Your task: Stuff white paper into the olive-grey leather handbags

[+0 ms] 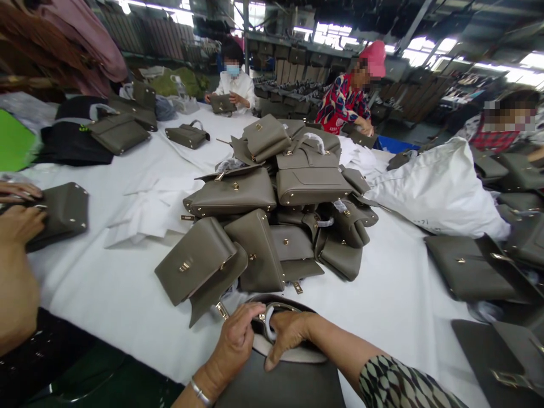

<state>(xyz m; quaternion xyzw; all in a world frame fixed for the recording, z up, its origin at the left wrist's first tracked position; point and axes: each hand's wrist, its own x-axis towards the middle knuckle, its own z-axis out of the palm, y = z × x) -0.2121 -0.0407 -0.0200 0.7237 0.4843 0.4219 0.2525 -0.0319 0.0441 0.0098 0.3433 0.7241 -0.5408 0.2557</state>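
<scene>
At the near edge of the white-covered work table a taupe leather handbag lies flat right under the camera, directly beneath both hands. Its long axis runs left to right across the view, and its top edge with the curved handle faces away from the person toward the heap. The left hand curls over the bag's upper left side, fingers bent and resting on the dark top edge. The right hand closes over the handle base and the pale rim. Both are equally near, though the right seems to have the firmer hold; whether its fingers actually pinch the handle is hard to tell, since they fold out of sight.

Just beyond the hands sits a pile of matching taupe leather handbags with gold clasps, some tilted, some flat. At the left edge another person's hands press a similar bag. A white sack lies to the right of the pile. The lower part of the held bag is cut off by the frame.
</scene>
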